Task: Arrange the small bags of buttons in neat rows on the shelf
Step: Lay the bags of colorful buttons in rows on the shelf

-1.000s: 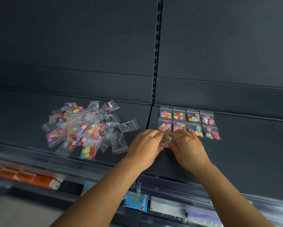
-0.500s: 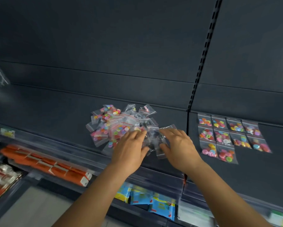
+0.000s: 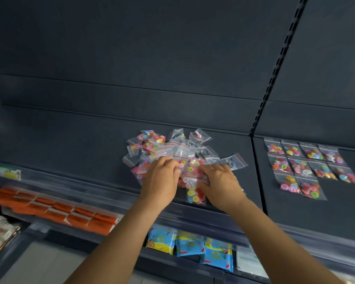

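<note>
A person is standing at a dark shelf [image 3: 70, 144], reaching both bare hands into a loose pile [image 3: 172, 152] of small clear bags of coloured buttons. The left hand [image 3: 160, 179] is lying palm down on the near edge of the pile, fingers [image 3: 173, 163] curled onto the bags. The right hand [image 3: 219, 181] is doing the same just beside it, its fingers [image 3: 205, 169] bent over a bag [image 3: 195, 193] that is sticking out between the two hands. Whether either hand is actually pinching a bag is hard to tell; the fingers are hiding the contact.

Well to the right of the right-hand fingers, ten sorted bags [image 3: 308, 167] are lying flat in rows: four, four, then two in the nearest row. The job looks early on, since most bags are lying in the heap, some beyond the fingertips.
</note>
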Demonstrator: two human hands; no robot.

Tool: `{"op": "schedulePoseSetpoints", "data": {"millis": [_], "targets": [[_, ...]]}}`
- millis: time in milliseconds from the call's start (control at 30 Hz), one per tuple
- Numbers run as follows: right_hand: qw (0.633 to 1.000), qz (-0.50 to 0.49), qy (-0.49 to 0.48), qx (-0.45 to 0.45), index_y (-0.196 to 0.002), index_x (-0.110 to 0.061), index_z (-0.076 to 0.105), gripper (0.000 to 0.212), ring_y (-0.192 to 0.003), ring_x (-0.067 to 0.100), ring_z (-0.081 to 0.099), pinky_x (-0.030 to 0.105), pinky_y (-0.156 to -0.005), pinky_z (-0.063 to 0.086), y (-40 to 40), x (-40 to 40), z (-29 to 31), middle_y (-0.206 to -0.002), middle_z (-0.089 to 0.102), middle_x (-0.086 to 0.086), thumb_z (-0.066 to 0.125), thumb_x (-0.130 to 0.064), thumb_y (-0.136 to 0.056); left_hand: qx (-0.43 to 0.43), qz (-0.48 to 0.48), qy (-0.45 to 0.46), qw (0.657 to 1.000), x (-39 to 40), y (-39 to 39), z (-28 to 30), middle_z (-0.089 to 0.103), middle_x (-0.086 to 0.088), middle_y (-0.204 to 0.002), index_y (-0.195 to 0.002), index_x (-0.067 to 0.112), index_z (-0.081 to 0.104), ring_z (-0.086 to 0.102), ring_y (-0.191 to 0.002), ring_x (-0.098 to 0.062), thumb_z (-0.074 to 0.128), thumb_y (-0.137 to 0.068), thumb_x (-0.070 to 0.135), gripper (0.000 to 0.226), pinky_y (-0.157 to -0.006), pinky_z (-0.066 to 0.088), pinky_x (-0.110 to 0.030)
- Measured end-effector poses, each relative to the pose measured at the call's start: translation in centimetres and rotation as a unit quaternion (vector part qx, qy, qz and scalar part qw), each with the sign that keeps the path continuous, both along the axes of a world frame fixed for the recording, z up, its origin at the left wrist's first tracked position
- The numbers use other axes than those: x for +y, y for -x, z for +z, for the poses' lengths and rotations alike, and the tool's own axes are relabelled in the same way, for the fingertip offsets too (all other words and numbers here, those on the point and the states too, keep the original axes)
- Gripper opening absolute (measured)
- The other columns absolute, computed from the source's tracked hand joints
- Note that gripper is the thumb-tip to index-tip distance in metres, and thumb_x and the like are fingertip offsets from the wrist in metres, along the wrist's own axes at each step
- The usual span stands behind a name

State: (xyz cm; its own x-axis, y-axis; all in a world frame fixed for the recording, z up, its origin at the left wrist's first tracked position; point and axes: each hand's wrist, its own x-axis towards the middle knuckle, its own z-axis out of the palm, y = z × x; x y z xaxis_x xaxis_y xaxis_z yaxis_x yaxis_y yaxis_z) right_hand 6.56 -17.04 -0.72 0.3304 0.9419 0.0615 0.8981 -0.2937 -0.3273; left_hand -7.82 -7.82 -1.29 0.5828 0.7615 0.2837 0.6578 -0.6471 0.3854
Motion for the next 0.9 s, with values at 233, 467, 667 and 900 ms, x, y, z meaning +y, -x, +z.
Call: {"op": "schedulePoseSetpoints", "data": {"millis": [233,467,667,900], "targets": [[0.998,-0.058,-0.023,0.012,-0.11,-0.017,0.061,0.027,-0.104,0.017,0.052,0.025,-0.097,0.036,0.8,0.6,0.5,-0.105,0.064,0.001,0.066,-0.024,-0.085,0.02,0.033,0.045,0.998,1.4,-0.2,0.0,0.059,0.0,-0.124,-0.136,0.019,0.041,0.043,-0.12,-0.024,0.06,-0.089,0.034,0.053,-0.096,0.039,-0.035],[0.991,-0.111,-0.035,0.068,-0.093,-0.021,0.069,0.013,-0.078,0.014,0.06,0.022,-0.064,0.046,1.0,0.5,0.6,-0.089,0.07,-0.004,0.06,-0.015,-0.085,-0.093,0.055,0.075,0.991,1.5,-0.3,0.5,0.062,-0.006,-0.113,-0.137,0.021,0.043,0.052,-0.11,-0.025,0.071,-0.082,0.02,0.062,-0.087,0.051,-0.04],[0.981,-0.156,-0.076,0.084,-0.082,-0.018,0.073,0.015,-0.072,0.016,0.066,0.028,-0.068,0.055,1.2,0.3,1.4,-0.083,0.074,-0.002,0.059,-0.016,-0.085,-0.097,0.029,0.053,0.993,2.0,-0.1,0.8,0.066,0.001,-0.101,-0.097,0.017,0.067,0.054,-0.099,-0.018,0.063,-0.087,0.025,0.013,-0.075,0.05,-0.033],[0.971,-0.161,-0.138,0.111,-0.097,-0.019,0.062,0.013,-0.069,0.008,0.056,0.019,-0.063,0.041,1.3,0.0,1.2,-0.081,0.062,-0.009,0.066,-0.022,-0.085,-0.135,0.011,0.067,0.989,1.5,-0.1,1.6,0.065,0.006,-0.078,-0.084,0.021,0.061,0.057,-0.063,-0.01,0.063,-0.086,0.023,0.004,-0.056,0.05,-0.03]]}}
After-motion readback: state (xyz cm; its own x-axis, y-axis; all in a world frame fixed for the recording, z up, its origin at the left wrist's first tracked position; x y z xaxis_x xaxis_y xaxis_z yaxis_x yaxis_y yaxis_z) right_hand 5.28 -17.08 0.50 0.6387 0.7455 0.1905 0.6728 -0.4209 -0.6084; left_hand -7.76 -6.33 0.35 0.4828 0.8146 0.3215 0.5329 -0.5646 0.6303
